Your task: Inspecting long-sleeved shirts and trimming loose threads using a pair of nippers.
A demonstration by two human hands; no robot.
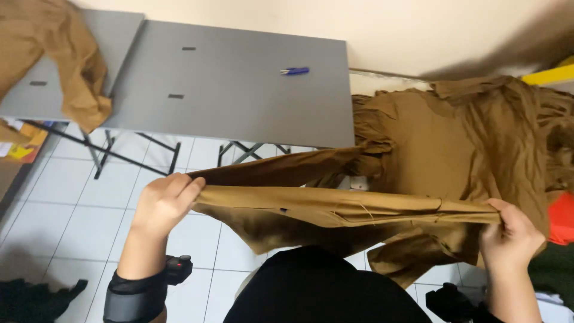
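A brown garment is stretched taut between my two hands, just above my lap. My left hand pinches its left end with the fingers closed over the folded edge. My right hand grips the right end of the same folded edge. Behind the stretched piece, more brown fabric lies heaped on the right and partly runs into the garment I hold. A dark band with a small black device sits on my left forearm.
A grey folding table stands ahead with a small blue tool on it. Another brown garment hangs over a second grey table at the far left. White tiled floor lies below. Something red shows at the right edge.
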